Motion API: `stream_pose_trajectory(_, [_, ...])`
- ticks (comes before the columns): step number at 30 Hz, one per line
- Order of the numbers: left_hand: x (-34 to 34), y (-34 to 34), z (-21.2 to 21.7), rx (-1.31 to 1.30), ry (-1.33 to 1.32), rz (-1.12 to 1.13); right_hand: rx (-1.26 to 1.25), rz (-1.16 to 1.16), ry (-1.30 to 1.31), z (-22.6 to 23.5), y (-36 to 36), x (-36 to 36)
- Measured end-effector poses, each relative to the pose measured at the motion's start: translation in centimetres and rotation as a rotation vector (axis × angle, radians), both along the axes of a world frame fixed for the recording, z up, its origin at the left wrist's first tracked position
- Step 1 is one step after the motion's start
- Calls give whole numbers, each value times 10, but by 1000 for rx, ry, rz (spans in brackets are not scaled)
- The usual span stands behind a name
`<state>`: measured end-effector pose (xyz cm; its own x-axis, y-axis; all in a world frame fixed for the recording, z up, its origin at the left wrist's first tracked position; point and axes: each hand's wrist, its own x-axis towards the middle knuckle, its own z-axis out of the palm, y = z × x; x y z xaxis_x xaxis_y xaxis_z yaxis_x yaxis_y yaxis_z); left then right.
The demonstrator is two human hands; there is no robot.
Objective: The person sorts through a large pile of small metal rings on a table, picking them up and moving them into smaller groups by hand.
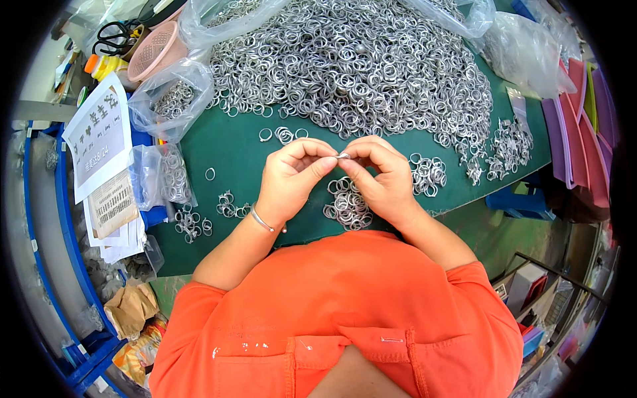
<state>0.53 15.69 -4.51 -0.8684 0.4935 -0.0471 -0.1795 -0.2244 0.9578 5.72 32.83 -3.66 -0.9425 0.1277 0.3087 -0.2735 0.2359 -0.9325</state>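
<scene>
My left hand (292, 176) and my right hand (381, 176) meet fingertip to fingertip above a green table (229, 142). Between them they pinch one small silver metal ring (343, 156). A bracelet circles my left wrist. Just below the hands lies a small heap of linked rings (346, 204). Farther back a large pile of loose silver rings (352, 66) covers much of the table.
Smaller ring clusters (428, 174) lie right of my hands and at the far right (507, 142). Clear plastic bags of rings (169, 99) sit at left beside paper sheets (99, 136). A pink basket (154, 50), scissors (113, 34) and purple trays (584, 126) ring the table.
</scene>
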Motion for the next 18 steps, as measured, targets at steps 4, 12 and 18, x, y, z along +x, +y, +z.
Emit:
stream_pose_trajectory(4, [-19, -6, 5, -803, 962, 220, 134, -26, 49, 8, 7, 4])
stream_pose_trajectory(12, [-33, -10, -16, -914, 1001, 186, 344, -154, 73, 16, 40, 21])
stream_pose_trajectory(18, [-11, -7, -2, -473, 329, 139, 616, -309, -126, 17, 98, 45])
